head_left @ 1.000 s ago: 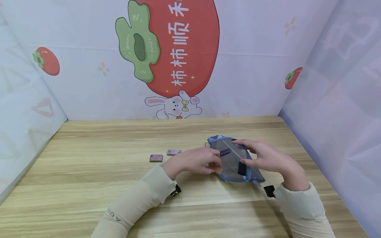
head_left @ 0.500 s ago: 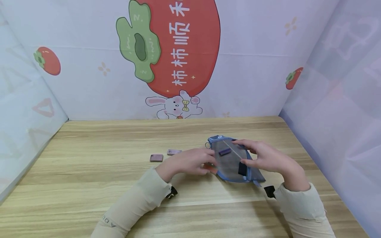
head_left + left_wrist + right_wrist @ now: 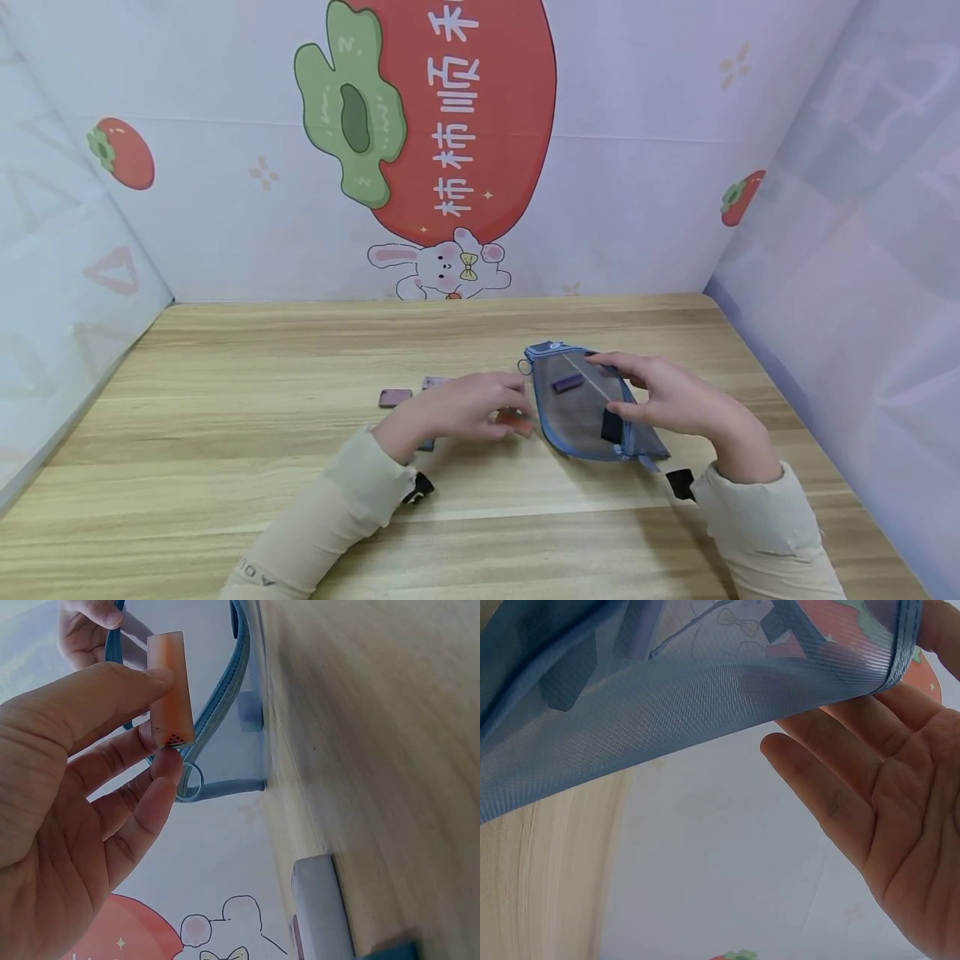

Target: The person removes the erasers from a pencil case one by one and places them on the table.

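My left hand [image 3: 476,407] pinches a small orange block [image 3: 174,690] between thumb and fingers. In the left wrist view, dark dots mark the block's lower end. Just right of that hand in the head view lies a blue-edged mesh zip pouch [image 3: 573,421]. A purple block [image 3: 567,383] and a black piece [image 3: 611,425] show through its mesh. My right hand [image 3: 675,396] holds the pouch by its right edge, thumb and fingers on either side of the rim. The right wrist view has the blue mesh [image 3: 705,705] hiding some fingertips.
Left of the pouch, a pinkish block [image 3: 395,398] and a lilac block [image 3: 437,382] lie on the wooden table [image 3: 262,467]. A teal piece [image 3: 427,445] peeks out below my left wrist. Printed cloth walls [image 3: 630,167] enclose the table's back and sides.
My left hand has drawn leftward off the pouch, taking the orange block with it. The teal piece has come into sight beside the left wrist. My right hand stays put on the pouch.
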### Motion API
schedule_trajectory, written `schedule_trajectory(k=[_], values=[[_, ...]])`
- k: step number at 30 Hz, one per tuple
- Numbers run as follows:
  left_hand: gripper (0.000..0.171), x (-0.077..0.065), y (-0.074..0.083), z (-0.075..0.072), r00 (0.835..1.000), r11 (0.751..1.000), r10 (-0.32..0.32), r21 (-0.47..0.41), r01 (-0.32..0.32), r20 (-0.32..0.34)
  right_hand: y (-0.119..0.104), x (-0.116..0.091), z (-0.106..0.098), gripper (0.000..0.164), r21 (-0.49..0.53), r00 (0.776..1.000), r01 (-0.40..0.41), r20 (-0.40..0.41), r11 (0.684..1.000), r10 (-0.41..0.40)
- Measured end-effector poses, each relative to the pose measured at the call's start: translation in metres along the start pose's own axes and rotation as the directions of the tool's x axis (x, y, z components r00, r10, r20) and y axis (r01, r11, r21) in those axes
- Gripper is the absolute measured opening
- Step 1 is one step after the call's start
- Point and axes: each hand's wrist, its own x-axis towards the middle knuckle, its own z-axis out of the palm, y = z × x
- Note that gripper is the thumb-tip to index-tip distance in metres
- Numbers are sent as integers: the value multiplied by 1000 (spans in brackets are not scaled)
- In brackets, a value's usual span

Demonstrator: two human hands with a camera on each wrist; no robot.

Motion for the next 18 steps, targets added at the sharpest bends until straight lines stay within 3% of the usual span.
schedule_trajectory(k=[18], values=[[19,-25,-1,-6,999,999,-39,13,39,2,-2,-2,-1,59,-19,1000,6,8,1000,-6]])
